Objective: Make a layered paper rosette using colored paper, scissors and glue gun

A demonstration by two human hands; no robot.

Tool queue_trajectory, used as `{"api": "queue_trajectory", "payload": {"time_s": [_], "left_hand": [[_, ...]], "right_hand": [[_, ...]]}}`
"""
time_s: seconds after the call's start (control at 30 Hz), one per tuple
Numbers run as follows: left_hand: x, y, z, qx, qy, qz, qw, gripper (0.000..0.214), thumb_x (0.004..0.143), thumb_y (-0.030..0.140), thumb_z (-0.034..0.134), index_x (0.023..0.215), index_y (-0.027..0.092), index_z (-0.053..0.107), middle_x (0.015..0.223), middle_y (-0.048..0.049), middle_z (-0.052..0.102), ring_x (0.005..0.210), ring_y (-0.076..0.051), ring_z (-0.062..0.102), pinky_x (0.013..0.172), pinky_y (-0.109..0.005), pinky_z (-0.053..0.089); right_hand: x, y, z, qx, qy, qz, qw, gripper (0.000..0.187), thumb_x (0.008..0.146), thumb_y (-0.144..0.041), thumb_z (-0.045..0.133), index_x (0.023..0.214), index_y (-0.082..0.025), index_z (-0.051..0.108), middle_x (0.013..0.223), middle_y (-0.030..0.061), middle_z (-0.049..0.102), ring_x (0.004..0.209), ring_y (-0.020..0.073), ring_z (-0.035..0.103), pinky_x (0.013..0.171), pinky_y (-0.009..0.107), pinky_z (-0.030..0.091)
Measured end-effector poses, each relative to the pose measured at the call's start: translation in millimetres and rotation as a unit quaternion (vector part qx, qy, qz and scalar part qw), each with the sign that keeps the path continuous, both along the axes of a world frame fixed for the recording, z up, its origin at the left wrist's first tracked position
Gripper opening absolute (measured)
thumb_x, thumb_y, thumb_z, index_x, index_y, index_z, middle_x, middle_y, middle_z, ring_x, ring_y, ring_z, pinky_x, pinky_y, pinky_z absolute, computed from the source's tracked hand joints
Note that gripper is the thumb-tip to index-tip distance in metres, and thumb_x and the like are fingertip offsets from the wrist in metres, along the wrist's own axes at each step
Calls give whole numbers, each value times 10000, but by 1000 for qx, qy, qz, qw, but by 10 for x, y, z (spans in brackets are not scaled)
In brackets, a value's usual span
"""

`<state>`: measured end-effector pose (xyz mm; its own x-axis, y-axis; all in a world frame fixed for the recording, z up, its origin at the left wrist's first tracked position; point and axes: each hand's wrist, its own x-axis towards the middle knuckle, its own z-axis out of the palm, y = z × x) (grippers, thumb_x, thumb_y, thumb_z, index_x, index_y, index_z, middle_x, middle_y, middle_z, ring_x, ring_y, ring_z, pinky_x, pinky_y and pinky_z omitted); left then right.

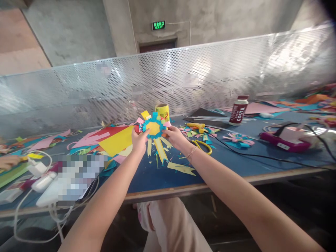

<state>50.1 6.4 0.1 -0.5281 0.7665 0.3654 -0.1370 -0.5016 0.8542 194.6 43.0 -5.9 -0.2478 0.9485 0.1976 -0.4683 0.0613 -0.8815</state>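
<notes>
Both hands hold a paper flower (154, 128) up above the blue desk (231, 159): the left hand (138, 141) grips its left edge and the right hand (175, 137) its right edge. Yellow scissors (202, 146) lie just right of the right wrist, with a Costa bottle (238, 110) standing farther back and paper scraps (181, 168) strewn below.

paper rosette (154, 128) held over the table (162, 176), mid-bench; left hand (139, 141) pinches its left edge, right hand (176, 137) its right edge. roll (162, 111) just behind it. paper sheets (115, 140) on the table left of the left hand. scissors (202, 146) just right of the right hand. bottle (238, 110) upright, far right rear. perforated screen (168, 80) along the table's back edge.
</notes>
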Motion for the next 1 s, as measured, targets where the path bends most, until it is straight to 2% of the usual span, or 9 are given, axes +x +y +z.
{"api": "queue_trajectory", "payload": {"time_s": [0.23, 0.53, 0.7, 0.8, 0.9, 1.0], "left_hand": [[4, -3, 4, 2, -21, -14, 1000, 365, 513, 224, 785, 764, 175, 525, 609, 59, 557, 394, -33, 384, 386, -196, 266], [10, -1, 5, -4, -22, -20, 1000, 379, 498, 226, 792, 770, 174, 534, 647, 43, 580, 422, -36, 410, 375, -187, 269], [-1, 0, 10, -11, -28, -28, 999, 368, 500, 235, 795, 737, 176, 520, 604, 58, 547, 402, -27, 385, 369, -183, 257], [-23, -1, 30, -10, -33, -18, 999, 378, 492, 225, 802, 718, 181, 501, 554, 83, 496, 375, -19, 342, 359, -184, 238], [-51, 2, 47, -7, -40, -19, 999, 403, 475, 200, 805, 728, 183, 491, 557, 92, 485, 373, -14, 337, 355, -182, 238], [-70, 12, 45, -7, -37, -28, 999, 425, 481, 210, 808, 749, 189, 480, 568, 96, 485, 367, -14, 337, 351, -183, 239]], "right_hand": [[4, -47, 32, 6, 4, 21, 1000, 227, 535, -188, 786, 706, -165, 639, 713, 6, 641, 685, 108, 582, 686, 244, 468], [-8, 1, -22, 51, -30, -7, 998, 250, 524, -246, 807, 678, -171, 624, 625, -26, 584, 606, 93, 525, 644, 245, 436], [3, -36, 34, 17, -15, 14, 1000, 236, 554, -218, 799, 693, -172, 614, 665, -16, 602, 623, 92, 540, 637, 230, 451], [50, -39, 92, -33, 17, 39, 999, 176, 685, -293, 735, 758, -180, 623, 728, 17, 632, 677, 114, 583, 677, 244, 490], [105, -15, 118, -68, 31, 18, 997, 188, 783, -364, 653, 768, -179, 629, 739, 42, 638, 688, 125, 602, 694, 254, 512], [122, -1, 101, -40, 18, 19, 999, 153, 732, -298, 719, 754, -168, 641, 721, 33, 640, 688, 116, 610, 710, 243, 517]]}}
